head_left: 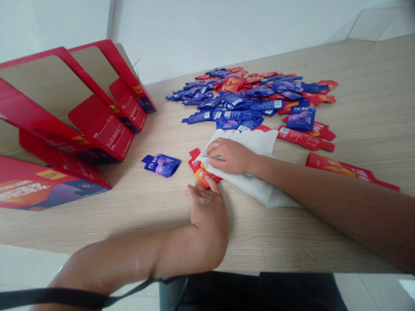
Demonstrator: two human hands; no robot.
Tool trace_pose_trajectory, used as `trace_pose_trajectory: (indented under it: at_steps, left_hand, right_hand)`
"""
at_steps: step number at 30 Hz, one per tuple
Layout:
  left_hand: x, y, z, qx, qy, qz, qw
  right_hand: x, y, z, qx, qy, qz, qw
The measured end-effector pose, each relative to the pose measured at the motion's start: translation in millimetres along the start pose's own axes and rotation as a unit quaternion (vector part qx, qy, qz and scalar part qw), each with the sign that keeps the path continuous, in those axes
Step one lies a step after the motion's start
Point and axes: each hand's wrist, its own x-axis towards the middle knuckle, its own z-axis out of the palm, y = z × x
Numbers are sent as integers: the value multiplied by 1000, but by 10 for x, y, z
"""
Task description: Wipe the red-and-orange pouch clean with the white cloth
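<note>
A red sachet [199, 170] lies flat on the wooden table [155, 216] in front of me. My left hand [207, 211] rests beside it, fingers curled, with a fingertip pressing the sachet's near edge. My right hand [228, 156] is closed on a white cloth [259, 166] and presses it onto the sachet's top. A single blue sachet [161, 164] lies just to the left, apart from both hands.
A heap of several blue and red sachets [253, 101] spreads across the table behind the cloth. More red sachets [343, 169] lie to the right. Open red cardboard boxes [65, 125] stand at the left.
</note>
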Motion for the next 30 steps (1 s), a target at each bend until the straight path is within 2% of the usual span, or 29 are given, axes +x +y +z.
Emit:
trace_pose_trajectory:
  at_steps: [5, 8, 14, 18, 21, 30]
  left_hand:
    - [4, -8, -6, 2, 1, 2, 1000]
    - [9, -15, -15, 16, -5, 10, 1000]
    - [4, -16, -27, 18, -13, 8, 1000]
    - [4, -17, -30, 16, -16, 10, 1000]
    - [7, -16, -25, 21, -16, 11, 1000]
    - [8, -9, -14, 43, -12, 14, 999]
  right_hand:
    - [-4, 19, 5, -21, 9, 34, 999]
    - [-7, 28, 6, -18, 7, 30, 999]
    - [-17, -6, -2, 29, 4, -84, 996]
    - [-21, -15, 0, 46, 0, -114, 992]
    - [-16, -7, 4, 35, 1, -98, 995]
    - [-4, -11, -10, -20, -7, 6, 1000]
